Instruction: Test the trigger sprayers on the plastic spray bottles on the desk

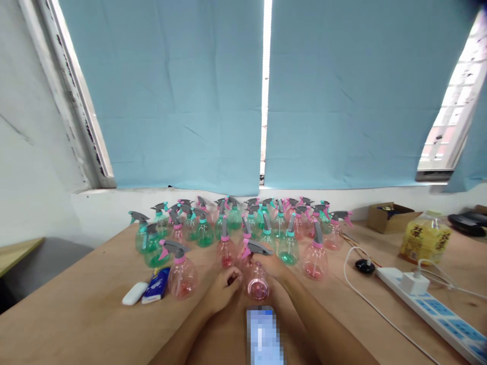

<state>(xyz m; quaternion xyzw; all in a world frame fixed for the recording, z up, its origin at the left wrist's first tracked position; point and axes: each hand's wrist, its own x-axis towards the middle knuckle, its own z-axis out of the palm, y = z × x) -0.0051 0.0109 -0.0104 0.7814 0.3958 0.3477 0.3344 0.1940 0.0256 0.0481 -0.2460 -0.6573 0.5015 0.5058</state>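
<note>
My right hand grips a pink spray bottle at its neck, just under the grey and pink trigger head. The bottle is tilted, its round base facing me. Beside it on the left is my left hand, its fingers curled in and nothing visible in them. A second pink spray bottle stands upright just behind my left hand. Farther left, another pink spray bottle stands apart from the group. In front of the held bottle lies a phone with a lit, blurred screen.
Many green and pink spray bottles stand in rows toward the wall. At left lie a white case and a blue packet. Rightward are a power strip, white cable, black puck, yellow-labelled jug and cardboard box.
</note>
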